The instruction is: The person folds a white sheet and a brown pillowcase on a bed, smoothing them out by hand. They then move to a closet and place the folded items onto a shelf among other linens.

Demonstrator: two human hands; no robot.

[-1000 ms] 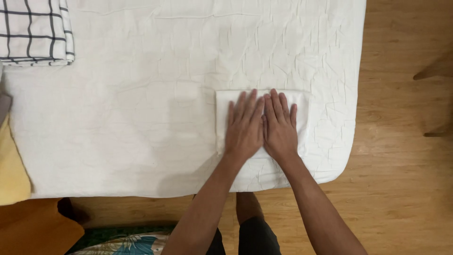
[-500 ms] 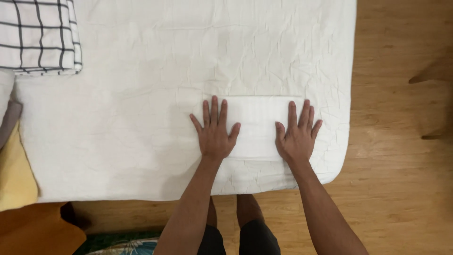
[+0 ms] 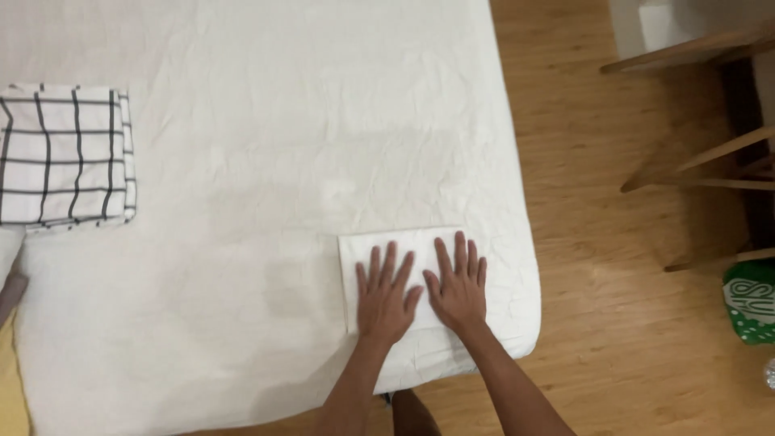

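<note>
A folded white cloth lies flat near the front right corner of a table covered with a white sheet. My left hand rests palm down on the cloth's middle, fingers spread. Beside it, my right hand presses flat on the cloth's right part. The two hands are close together, thumbs almost touching. Neither hand holds anything.
A folded white cloth with black grid lines sits at the table's left edge. Wooden chair legs stand on the wood floor at the right. A green and white bag lies by the right edge.
My hands were spread apart half a second ago and have come back together on the cloth. The view has shifted, with the table now seen further left and higher.
</note>
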